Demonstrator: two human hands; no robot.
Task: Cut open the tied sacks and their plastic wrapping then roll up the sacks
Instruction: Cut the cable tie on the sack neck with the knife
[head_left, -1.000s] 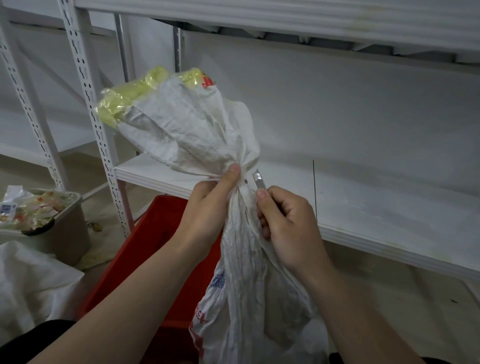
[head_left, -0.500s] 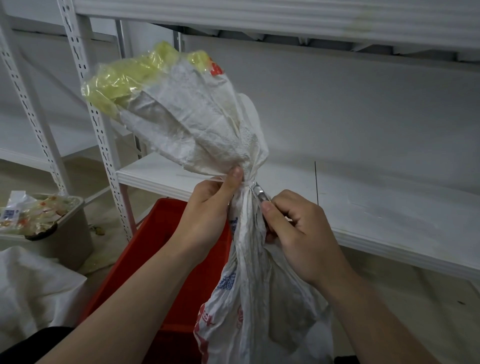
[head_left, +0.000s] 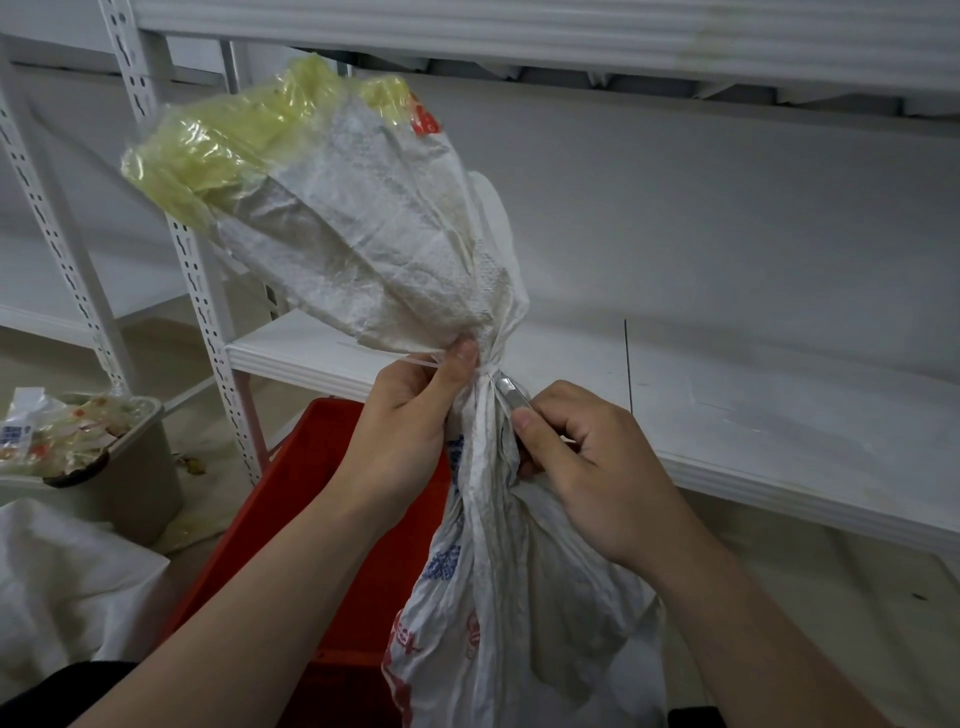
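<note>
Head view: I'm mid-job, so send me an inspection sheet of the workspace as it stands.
surface: white shelf board runs behind the work.
job's things: white woven sack is held up, its neck cinched by a white tie; yellow plastic wrapping sticks out of its top; the metal cutter has its tip at the tie.
clutter: beige bin of wrappers and a white heap at left; red crate below the hands.
grips: left hand pinches the sack neck at the tie; right hand holds the cutter.
cables: nothing seen.
surroundings: white slotted upright and white wall.
</note>
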